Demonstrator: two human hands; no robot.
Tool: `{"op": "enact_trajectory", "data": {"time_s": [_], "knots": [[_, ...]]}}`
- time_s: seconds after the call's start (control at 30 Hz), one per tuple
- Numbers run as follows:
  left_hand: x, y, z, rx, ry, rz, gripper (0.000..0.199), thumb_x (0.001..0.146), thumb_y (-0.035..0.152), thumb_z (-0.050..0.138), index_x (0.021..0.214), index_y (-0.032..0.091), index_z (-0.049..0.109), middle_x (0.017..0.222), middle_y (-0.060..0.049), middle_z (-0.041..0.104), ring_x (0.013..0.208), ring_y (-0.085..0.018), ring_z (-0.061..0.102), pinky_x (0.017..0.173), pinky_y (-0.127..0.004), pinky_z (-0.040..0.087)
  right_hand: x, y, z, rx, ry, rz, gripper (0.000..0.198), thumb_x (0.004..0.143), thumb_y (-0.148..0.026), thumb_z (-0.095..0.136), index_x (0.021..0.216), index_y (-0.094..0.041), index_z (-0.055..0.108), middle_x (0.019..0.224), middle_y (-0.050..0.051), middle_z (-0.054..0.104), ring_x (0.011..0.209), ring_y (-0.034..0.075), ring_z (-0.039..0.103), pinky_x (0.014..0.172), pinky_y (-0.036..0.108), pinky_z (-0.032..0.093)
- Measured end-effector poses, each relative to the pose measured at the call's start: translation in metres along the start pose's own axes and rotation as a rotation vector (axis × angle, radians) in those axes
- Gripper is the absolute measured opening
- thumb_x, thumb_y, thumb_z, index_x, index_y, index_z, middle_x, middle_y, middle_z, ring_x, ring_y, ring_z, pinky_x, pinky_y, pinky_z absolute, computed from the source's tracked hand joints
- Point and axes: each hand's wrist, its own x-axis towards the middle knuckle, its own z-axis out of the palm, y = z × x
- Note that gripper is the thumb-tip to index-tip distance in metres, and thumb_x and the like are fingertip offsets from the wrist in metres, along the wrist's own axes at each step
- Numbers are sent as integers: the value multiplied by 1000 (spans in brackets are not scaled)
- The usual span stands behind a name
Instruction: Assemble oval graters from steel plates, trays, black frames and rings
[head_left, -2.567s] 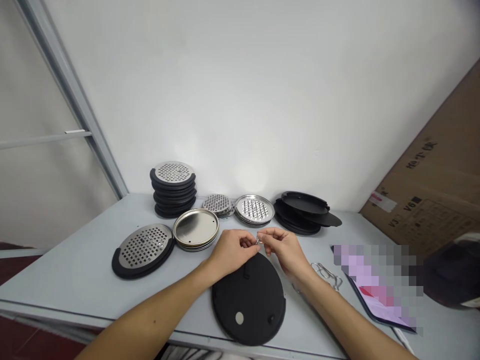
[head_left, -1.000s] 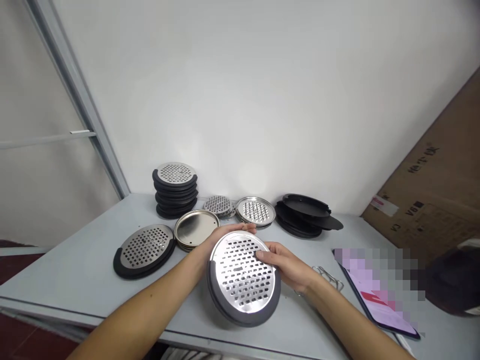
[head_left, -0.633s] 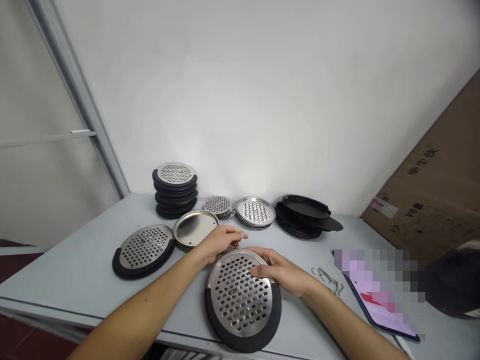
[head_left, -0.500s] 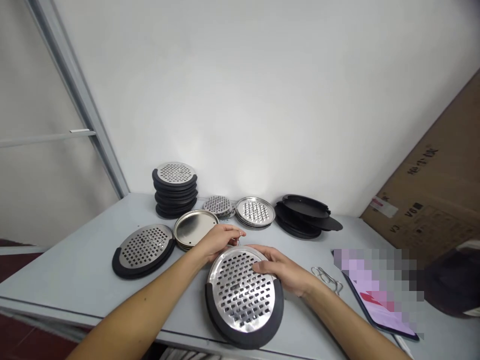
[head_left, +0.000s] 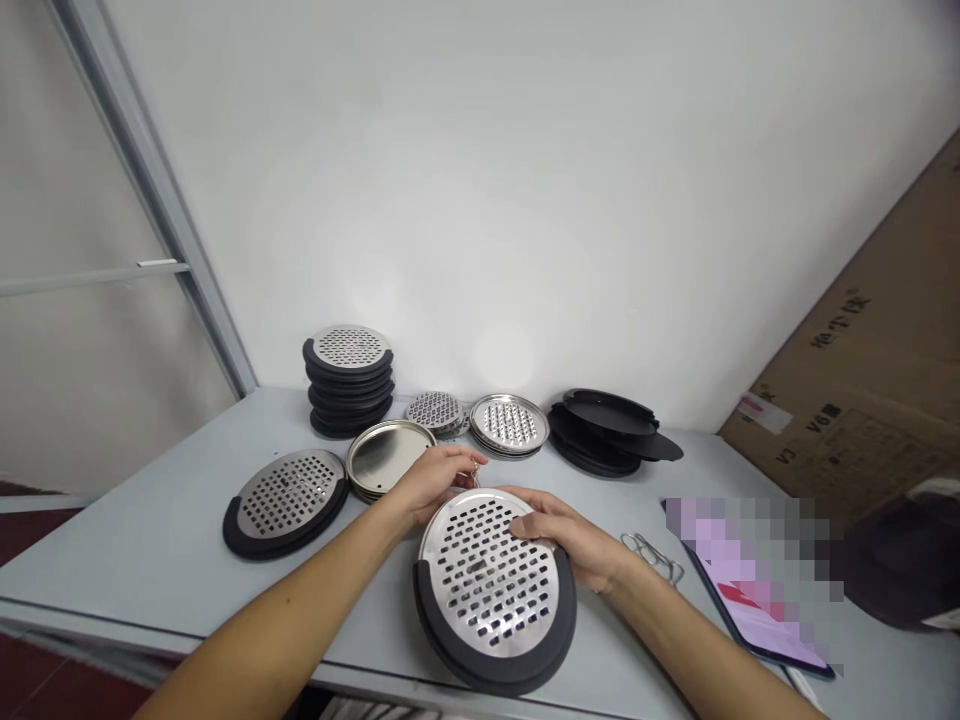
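A round metal grater plate point(head_left: 499, 575) with a black rim around its near side is held up, tilted, over the front of the table. My right hand point(head_left: 574, 535) grips its far right edge, thumb on the slotted face and the other fingers behind. At the far edge of the plate, my left hand point(head_left: 439, 480) pinches a small bent wire piece point(head_left: 474, 475); its lower end is hidden behind the plate. Behind my left hand sits a stack of shiny shallow round trays point(head_left: 386, 455). Another black-rimmed grater point(head_left: 292, 492) lies to the left.
Along the wall stand a pile of black-rimmed graters point(head_left: 351, 350), small perforated discs point(head_left: 435, 410), metal grater plates point(head_left: 510, 424) and black round parts point(head_left: 611, 412). Loose bent wires point(head_left: 651, 558) and a phone-like device point(head_left: 750, 600) lie right, near a cardboard box point(head_left: 847, 400).
The held grater has turned slightly and its near side has shifted a little to the right. Both hands keep their hold; the wire piece in my left fingers has tipped slightly.
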Motion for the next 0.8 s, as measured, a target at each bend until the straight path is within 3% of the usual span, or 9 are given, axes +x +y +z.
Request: {"op": "enact_trajectory", "data": {"time_s": [0.2, 0.3, 0.43, 0.53, 0.7, 0.8], "knots": [[-6, 8, 1, -144, -36, -95, 31, 71, 8, 63, 102, 8, 64, 91, -13, 68, 82, -19, 67, 78, -31, 53, 1, 0, -1, 34, 4, -12, 49, 75, -19, 67, 123, -15, 60, 103, 11, 71, 85, 20, 67, 75, 29, 50], [-8, 11, 3, -226, -46, -132, 35, 72, 8, 65, 107, 8, 62, 95, -15, 69, 86, -22, 68, 79, -33, 54, 1, 0, -1, 47, 37, -35, 48, 77, -21, 66, 124, -15, 59, 103, 11, 71, 85, 21, 68, 75, 30, 50], [-12, 14, 3, -135, -62, -117, 37, 81, 31, 67, 111, 10, 64, 88, -12, 71, 76, -20, 67, 69, -30, 54, 1, -1, -2, 41, 116, -98, 48, 80, -21, 64, 127, -15, 57, 103, 11, 71, 84, 21, 68, 74, 31, 50], [-16, 16, 1, -121, -145, -106, 41, 84, 41, 65, 112, 11, 65, 94, -13, 71, 82, -21, 68, 74, -31, 54, 1, -2, -2, 36, 190, -151, 50, 80, -20, 63, 130, -17, 56, 105, 10, 71, 88, 22, 67, 77, 31, 50], [-26, 22, 0, -89, -314, -25, 41, 80, 28, 71, 118, 13, 63, 105, -14, 70, 95, -22, 67, 86, -33, 52, 4, -2, -7, 56, 273, -206, 54, 79, -17, 61, 132, -20, 52, 109, 8, 70, 93, 22, 67, 78, 30, 49], [-28, 23, 0, -48, -329, -43, 51, 75, 19, 73, 124, 16, 60, 103, -12, 71, 93, -22, 68, 85, -33, 52, 4, -1, -9, 69, 291, -188, 56, 78, -18, 61, 132, -20, 50, 108, 8, 70, 92, 23, 67, 76, 32, 50]]}}
